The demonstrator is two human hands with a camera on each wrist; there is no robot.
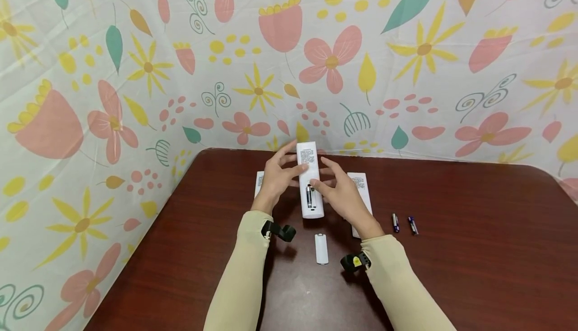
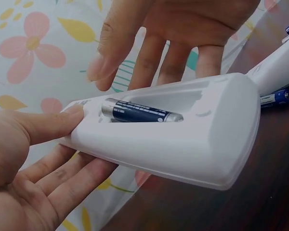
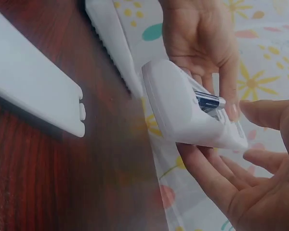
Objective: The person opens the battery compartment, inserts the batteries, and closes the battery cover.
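Note:
My left hand (image 1: 277, 174) grips a white remote control (image 1: 307, 153), thumb on its back and fingers beneath. The remote is held above the table, back side facing me, with its battery compartment uncovered. One dark blue and silver battery (image 2: 137, 111) lies in the compartment; beside it the other slot looks bare in the left wrist view. My right hand (image 1: 342, 194) is at the remote's right side, its thumb near the battery's upper end and its fingers spread. In the right wrist view, its thumb and fingers (image 3: 265, 161) appear apart from the remote.
A white battery cover (image 1: 321, 249) lies on the dark red-brown table (image 1: 289, 301) nearer me. Two loose batteries (image 1: 395, 222) rest to the right. Partly hidden white remotes lie behind my left wrist (image 1: 259, 180) and by my right wrist (image 1: 363, 185). A flowered cloth (image 1: 289, 70) hangs behind.

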